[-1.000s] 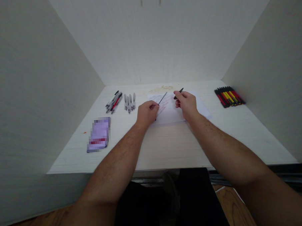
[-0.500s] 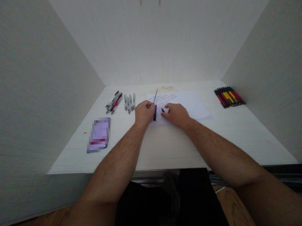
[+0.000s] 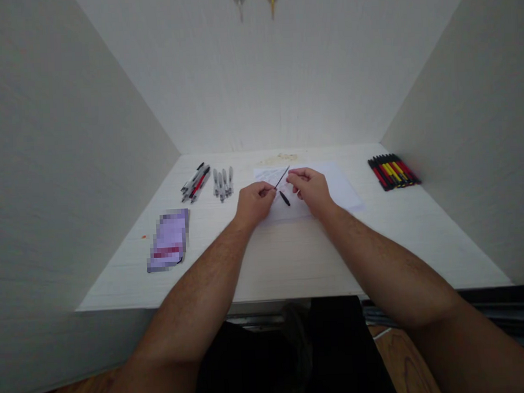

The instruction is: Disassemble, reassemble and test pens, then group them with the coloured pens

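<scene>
My left hand (image 3: 257, 203) pinches a thin dark pen refill (image 3: 282, 177) between thumb and fingers, its far end slanting up to the right. At that far end is my right hand (image 3: 310, 187), fingertips closed together beside the refill's tip; whatever they hold is too small to make out. Between the hands a short black pen part (image 3: 284, 198) lies on the scribbled white paper (image 3: 344, 196). The palm side of my left hand is hidden.
Several clear-barrelled pens (image 3: 195, 183), one red, lie at the left beside several clear pen barrels (image 3: 223, 184). Nearer is a purple, blurred flat item (image 3: 168, 241). A row of red, yellow and black pens (image 3: 393, 172) lies by the right wall.
My right hand has moved up to the refill's tip, away from the black part. The refill has tilted further right. The dark blue piece by my left hand is out of sight.
</scene>
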`<action>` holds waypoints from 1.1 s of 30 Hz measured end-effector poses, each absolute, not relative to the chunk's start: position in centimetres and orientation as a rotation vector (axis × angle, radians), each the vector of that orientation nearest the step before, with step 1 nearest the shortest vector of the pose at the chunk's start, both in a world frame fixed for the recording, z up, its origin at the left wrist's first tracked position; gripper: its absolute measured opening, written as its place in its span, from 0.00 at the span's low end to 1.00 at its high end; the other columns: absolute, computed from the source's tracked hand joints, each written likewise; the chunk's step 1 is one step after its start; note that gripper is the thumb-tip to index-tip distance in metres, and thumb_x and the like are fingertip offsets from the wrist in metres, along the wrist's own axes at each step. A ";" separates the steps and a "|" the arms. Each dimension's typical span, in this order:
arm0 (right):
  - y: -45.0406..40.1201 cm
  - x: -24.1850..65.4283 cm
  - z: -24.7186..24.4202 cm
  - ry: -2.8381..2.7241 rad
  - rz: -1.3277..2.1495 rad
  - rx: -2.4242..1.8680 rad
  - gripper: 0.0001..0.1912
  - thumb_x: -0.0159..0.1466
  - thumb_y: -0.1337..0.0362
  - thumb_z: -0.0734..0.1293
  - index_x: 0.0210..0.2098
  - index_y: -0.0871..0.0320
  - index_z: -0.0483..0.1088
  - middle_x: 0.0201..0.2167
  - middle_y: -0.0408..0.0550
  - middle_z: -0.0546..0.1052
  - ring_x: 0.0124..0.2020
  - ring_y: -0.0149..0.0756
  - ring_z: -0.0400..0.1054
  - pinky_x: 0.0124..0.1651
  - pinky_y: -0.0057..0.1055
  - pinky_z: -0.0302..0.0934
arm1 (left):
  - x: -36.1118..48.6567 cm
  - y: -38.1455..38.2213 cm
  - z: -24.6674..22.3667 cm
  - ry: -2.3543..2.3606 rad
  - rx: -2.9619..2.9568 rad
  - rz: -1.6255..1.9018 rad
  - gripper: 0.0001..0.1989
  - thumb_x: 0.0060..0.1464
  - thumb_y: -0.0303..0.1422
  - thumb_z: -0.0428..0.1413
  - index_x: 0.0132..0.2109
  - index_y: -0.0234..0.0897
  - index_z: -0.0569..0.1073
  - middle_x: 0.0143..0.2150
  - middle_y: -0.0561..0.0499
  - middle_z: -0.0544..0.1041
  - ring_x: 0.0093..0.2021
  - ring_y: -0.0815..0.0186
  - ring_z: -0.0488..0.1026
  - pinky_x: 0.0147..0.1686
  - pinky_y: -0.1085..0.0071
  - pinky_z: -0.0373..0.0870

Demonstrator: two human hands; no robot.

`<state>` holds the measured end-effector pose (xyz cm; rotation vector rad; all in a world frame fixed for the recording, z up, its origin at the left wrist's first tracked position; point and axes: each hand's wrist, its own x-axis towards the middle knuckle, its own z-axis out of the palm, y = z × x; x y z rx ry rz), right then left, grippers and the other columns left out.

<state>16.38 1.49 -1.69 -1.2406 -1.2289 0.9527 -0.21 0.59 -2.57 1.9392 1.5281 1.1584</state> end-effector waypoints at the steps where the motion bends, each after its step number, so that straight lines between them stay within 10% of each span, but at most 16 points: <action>1: 1.5 16.4 -1.6 -1.172 1.009 -1.187 0.15 0.55 0.58 0.70 0.38 0.60 0.73 0.27 0.45 0.77 0.22 0.27 0.65 0.22 0.24 0.56 | -0.2 0.5 -2.6 1.506 1.964 1.154 0.09 0.51 0.35 0.56 0.34 0.37 0.79 0.28 0.51 0.77 0.29 0.67 0.70 0.31 0.71 0.65; 19: 2.3 17.7 -1.2 -1.008 0.933 -1.226 0.08 0.56 0.61 0.66 0.32 0.58 0.67 0.30 0.46 0.77 0.23 0.26 0.66 0.21 0.22 0.54 | -0.4 0.6 -2.5 1.574 2.007 1.115 0.08 0.52 0.33 0.55 0.33 0.38 0.79 0.30 0.50 0.78 0.32 0.66 0.71 0.34 0.69 0.67; 33: 1.0 17.5 -2.0 -2.044 0.214 -1.834 0.11 0.59 0.61 0.64 0.35 0.57 0.79 0.35 0.55 0.81 0.38 0.43 0.74 0.43 0.36 0.65 | -0.1 0.7 -1.9 1.684 1.932 1.149 0.07 0.51 0.34 0.56 0.30 0.38 0.77 0.27 0.51 0.77 0.30 0.66 0.71 0.33 0.69 0.67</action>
